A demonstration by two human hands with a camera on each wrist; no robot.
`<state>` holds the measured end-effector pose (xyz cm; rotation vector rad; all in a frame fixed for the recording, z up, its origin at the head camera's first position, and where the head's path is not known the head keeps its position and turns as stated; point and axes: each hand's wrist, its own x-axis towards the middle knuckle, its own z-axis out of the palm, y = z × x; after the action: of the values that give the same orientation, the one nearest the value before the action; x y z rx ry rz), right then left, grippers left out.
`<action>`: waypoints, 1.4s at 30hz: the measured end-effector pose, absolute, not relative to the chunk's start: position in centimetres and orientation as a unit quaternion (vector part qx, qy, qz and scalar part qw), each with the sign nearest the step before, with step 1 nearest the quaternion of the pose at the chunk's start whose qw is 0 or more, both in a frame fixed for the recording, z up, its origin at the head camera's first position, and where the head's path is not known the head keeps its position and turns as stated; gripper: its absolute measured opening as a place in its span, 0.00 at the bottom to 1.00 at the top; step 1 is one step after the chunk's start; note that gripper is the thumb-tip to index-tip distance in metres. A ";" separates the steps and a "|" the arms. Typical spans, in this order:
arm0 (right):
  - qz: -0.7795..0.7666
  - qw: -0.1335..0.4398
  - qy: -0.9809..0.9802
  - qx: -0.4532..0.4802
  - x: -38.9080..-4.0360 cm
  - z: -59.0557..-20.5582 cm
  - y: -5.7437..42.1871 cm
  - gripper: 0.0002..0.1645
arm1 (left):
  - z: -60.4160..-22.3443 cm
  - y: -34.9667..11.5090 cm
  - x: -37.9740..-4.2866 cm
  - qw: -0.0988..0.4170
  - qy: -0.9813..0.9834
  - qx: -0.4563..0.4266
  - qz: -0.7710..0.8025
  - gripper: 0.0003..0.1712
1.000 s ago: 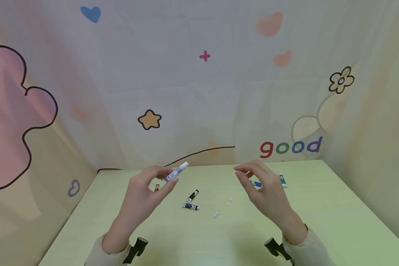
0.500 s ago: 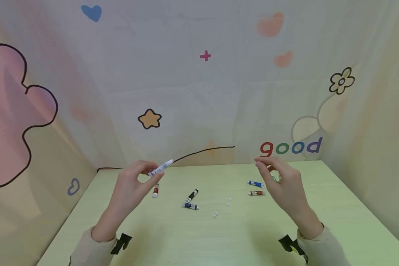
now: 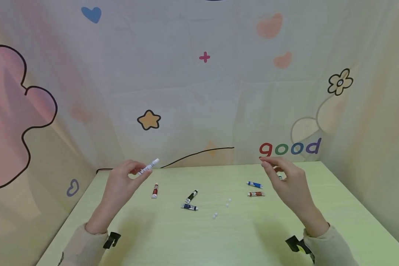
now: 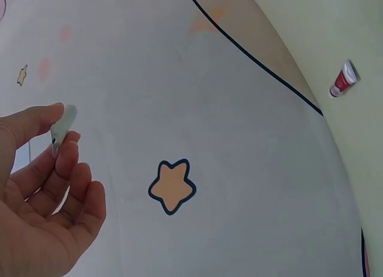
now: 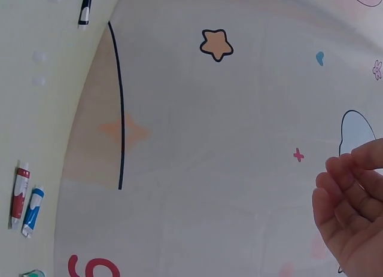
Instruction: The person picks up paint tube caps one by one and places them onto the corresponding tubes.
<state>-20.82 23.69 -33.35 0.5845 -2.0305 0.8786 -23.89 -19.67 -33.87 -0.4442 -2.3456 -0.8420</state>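
My left hand pinches a small white paint tube between thumb and fingers. The tube tilts up to the right, its white end outermost, above the table's far edge. In the left wrist view the tube is seen partly edge-on between the fingertips. My right hand is raised at the right, thumb and index finger close together, the others loosely bent. No thing shows in it in the right wrist view. Nearest below it lie a blue paint tube and a brown-red paint tube. A green tube is mostly hidden behind it.
On the pale table lie a red paint tube at the left, a black tube and a dark blue tube near the middle. Several small white pieces are beside them. A printed curtain hangs behind.
My left hand has moved left with the white paint tube. My right hand has moved right, uncovering the blue and brown-red tubes, and its thumb and index finger have come closer together.
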 end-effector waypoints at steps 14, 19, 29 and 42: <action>0.357 0.370 -0.832 0.210 -21.2 -34.1 24.7 0.13 | -35.6 -22.8 -26.1 0.266 -0.908 -0.109 -0.304 0.11; 0.356 0.344 -0.846 0.199 -21.7 -34.4 25.1 0.12 | -36.3 -23.7 -26.9 0.249 -0.912 -0.089 -0.314 0.13; 0.365 0.316 -0.857 0.180 -21.5 -34.5 25.1 0.12 | -38.6 -25.7 -28.4 0.196 -0.928 -0.049 -0.312 0.15; 0.354 0.272 -0.879 0.168 -22.7 -35.4 25.0 0.12 | -41.6 -26.1 -30.4 0.117 -0.950 -0.024 -0.289 0.16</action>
<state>-22.72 24.99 -35.40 0.4530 -2.3661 0.9527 -30.45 -26.05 -41.63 -0.0703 -2.7795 -0.8459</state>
